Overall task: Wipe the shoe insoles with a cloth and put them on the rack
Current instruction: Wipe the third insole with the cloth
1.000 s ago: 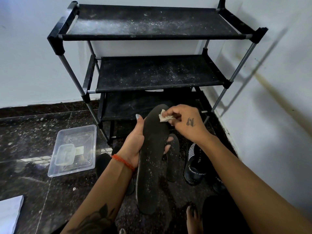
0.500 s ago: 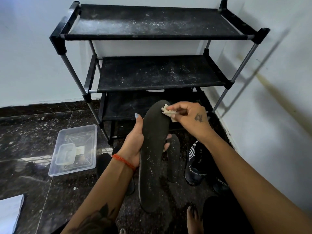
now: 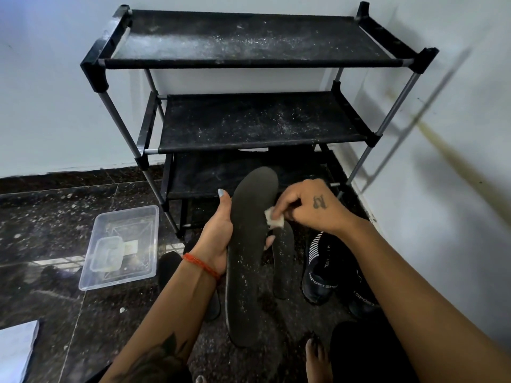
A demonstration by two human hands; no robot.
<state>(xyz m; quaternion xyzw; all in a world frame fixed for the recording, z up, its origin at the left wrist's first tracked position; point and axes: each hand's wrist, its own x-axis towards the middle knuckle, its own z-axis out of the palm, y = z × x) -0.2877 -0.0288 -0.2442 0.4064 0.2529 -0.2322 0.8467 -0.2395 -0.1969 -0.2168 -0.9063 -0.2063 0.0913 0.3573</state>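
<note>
A long dark insole point(image 3: 247, 261), dusted with white specks, is held upright-tilted in front of me. My left hand point(image 3: 218, 236) grips its left edge at mid-length, thumb up along the side. My right hand point(image 3: 312, 205) pinches a small white cloth point(image 3: 273, 221) against the insole's right edge. A second dark insole point(image 3: 283, 261) lies on the floor just behind it. The black three-shelf rack point(image 3: 257, 123) stands ahead against the wall, its shelves dusty and bare.
A clear plastic tub point(image 3: 121, 244) with a small lid inside sits on the dark floor at left. Black sport shoes point(image 3: 320, 272) stand at right by the white wall. A bare foot point(image 3: 316, 360) shows at the bottom. White paper point(image 3: 13, 352) lies bottom left.
My right hand with the cloth has slid down from the insole's toe end toward its middle, along the right edge. The left hand holds the insole as before.
</note>
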